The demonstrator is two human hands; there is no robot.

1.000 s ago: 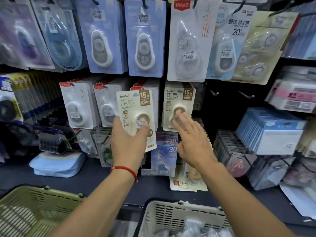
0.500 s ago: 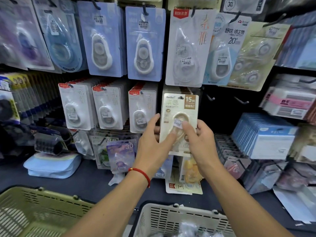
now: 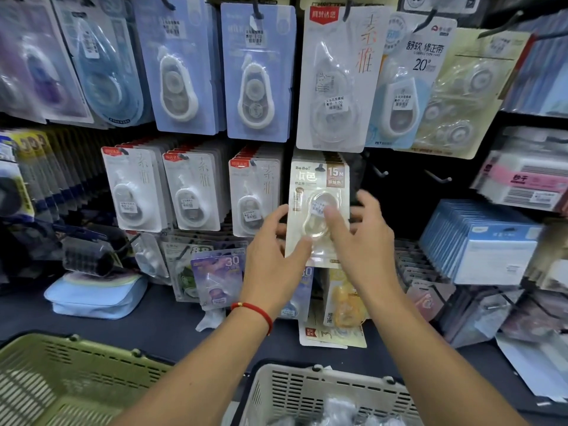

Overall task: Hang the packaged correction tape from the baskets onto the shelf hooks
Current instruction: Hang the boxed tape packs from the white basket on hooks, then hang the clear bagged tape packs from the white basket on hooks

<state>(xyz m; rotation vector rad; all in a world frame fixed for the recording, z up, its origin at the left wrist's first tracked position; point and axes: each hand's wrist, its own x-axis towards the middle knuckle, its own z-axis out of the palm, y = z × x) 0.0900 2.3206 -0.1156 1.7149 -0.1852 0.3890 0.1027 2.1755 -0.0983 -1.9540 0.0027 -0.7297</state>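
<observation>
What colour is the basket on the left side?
The basket is olive green, seen in the head view.

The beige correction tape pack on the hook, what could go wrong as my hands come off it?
1. The beige pack sits at the hook's tip, so it may slide off when the left hand and right hand let go.
2. A falling pack could miss the white basket and land on the shelf.

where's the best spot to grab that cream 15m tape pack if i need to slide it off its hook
Pinch the cream pack by its flat card side edges, level with the blister, coming straight from the front. The blister bulges at the middle and looks slippery, and the hook goes through the top hole, so pull toward you. The neighbouring pack crowds the left edge.
</observation>
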